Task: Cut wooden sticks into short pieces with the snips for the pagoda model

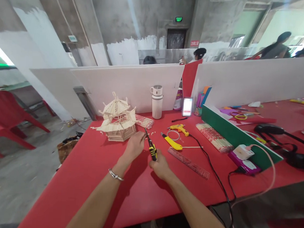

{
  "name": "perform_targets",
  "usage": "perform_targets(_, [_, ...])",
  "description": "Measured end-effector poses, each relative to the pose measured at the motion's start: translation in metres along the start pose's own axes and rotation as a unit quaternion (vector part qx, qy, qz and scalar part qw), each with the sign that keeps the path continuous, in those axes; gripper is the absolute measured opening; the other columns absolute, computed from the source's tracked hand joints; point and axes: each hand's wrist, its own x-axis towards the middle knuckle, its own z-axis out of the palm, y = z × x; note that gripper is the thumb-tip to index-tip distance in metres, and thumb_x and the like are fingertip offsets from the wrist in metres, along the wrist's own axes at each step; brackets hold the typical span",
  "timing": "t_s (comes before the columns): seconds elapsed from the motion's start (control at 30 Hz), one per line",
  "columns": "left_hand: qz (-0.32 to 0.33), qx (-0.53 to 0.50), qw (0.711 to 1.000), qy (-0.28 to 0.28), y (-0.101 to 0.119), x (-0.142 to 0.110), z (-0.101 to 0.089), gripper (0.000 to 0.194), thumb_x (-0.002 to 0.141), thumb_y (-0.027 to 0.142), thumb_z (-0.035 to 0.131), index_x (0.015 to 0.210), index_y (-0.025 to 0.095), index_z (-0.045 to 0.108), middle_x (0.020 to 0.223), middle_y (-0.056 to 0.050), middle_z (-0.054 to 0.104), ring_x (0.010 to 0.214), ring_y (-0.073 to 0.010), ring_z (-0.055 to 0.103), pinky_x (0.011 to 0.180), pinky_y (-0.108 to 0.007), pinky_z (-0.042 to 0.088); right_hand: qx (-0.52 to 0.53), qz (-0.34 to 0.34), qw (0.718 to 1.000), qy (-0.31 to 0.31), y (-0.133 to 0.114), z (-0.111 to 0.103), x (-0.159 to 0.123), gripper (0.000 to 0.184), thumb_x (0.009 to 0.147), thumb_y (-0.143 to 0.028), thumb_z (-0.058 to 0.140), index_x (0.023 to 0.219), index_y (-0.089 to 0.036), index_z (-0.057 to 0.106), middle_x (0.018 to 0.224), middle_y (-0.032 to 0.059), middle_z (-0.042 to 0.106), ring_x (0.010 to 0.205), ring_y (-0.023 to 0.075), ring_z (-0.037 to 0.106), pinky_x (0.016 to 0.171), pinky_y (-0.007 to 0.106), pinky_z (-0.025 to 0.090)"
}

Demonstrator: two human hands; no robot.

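Note:
My right hand (161,165) is closed round the yellow-and-black handles of a pair of pliers (152,151), whose dark jaws point away from me. Just left of the jaws, my left hand (135,145) is closed in a pinch; what its fingers hold is too small to make out. Beyond my left hand stands a pagoda-like model (118,120) built of pale wooden sticks, with tiered roofs. Small pale stick pieces (153,132) lie scattered past the pliers.
On the red table (137,201) lie a yellow utility knife (172,142), a yellow glue gun (179,129), a ruler (189,163) and packs of sticks (214,137). A white flask (157,105) stands by the partition. Black cable (210,161) runs right, near a purple power strip (244,164).

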Motion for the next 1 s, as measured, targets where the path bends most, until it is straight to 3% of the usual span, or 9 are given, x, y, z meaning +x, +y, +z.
perform_targets(0.1, [0.012, -0.023, 1.000, 0.009, -0.003, 0.004, 0.006, 0.026, 0.090, 0.018, 0.043, 0.065, 0.021, 0.045, 0.065, -0.002, 0.052, 0.063, -0.0173, 0.047, 0.064, -0.030, 0.033, -0.036, -0.018, 0.999, 0.017, -0.006, -0.003, -0.002, 0.030, 0.054, -0.018, 0.055, 0.081, -0.023, 0.044, 0.063, -0.0071, 0.045, 0.061, 0.0133, 0.041, 0.056, 0.027, 0.025])
perform_targets(0.33, [0.025, -0.037, 0.999, 0.014, -0.005, 0.007, 0.016, 0.023, 0.082, 0.009, 0.040, 0.063, 0.022, 0.040, 0.063, -0.001, 0.049, 0.062, -0.0170, 0.044, 0.063, -0.029, 0.031, 0.024, 0.041, 0.999, -0.021, -0.002, -0.007, 0.002, 0.032, 0.051, -0.017, 0.059, 0.078, -0.023, 0.044, 0.064, -0.0064, 0.043, 0.062, 0.0132, 0.039, 0.055, 0.026, 0.029])
perform_targets(0.47, [0.012, -0.033, 0.999, 0.033, -0.005, 0.012, 0.026, 0.022, 0.082, 0.009, 0.039, 0.063, 0.022, 0.039, 0.062, -0.001, 0.049, 0.062, -0.0170, 0.044, 0.063, -0.029, 0.031, 0.066, 0.056, 0.995, -0.045, 0.006, -0.011, 0.008, 0.034, 0.051, -0.018, 0.058, 0.084, -0.022, 0.050, 0.065, -0.0065, 0.044, 0.060, 0.0120, 0.038, 0.055, 0.025, 0.030])
perform_targets(0.7, [-0.020, -0.076, 0.996, 0.037, -0.015, 0.015, 0.043, 0.023, 0.085, 0.016, 0.039, 0.063, 0.021, 0.043, 0.065, -0.003, 0.052, 0.064, -0.0168, 0.047, 0.065, -0.029, 0.034, 0.091, 0.106, 0.987, -0.073, -0.003, -0.018, 0.015, 0.044, 0.047, -0.015, 0.055, 0.091, -0.021, 0.055, 0.062, -0.0068, 0.047, 0.056, 0.0119, 0.042, 0.052, 0.024, 0.030])
perform_targets(1.0, [-0.086, -0.108, 0.990, 0.029, -0.033, 0.020, 0.064, 0.026, 0.086, 0.020, 0.042, 0.060, 0.020, 0.046, 0.063, -0.002, 0.053, 0.064, -0.0160, 0.048, 0.064, -0.027, 0.035, 0.128, 0.178, 0.970, -0.107, -0.008, -0.020, 0.035, 0.034, 0.042, -0.012, 0.053, 0.076, -0.020, 0.052, 0.052, -0.0081, 0.045, 0.045, 0.0096, 0.036, 0.046, 0.024, 0.024])
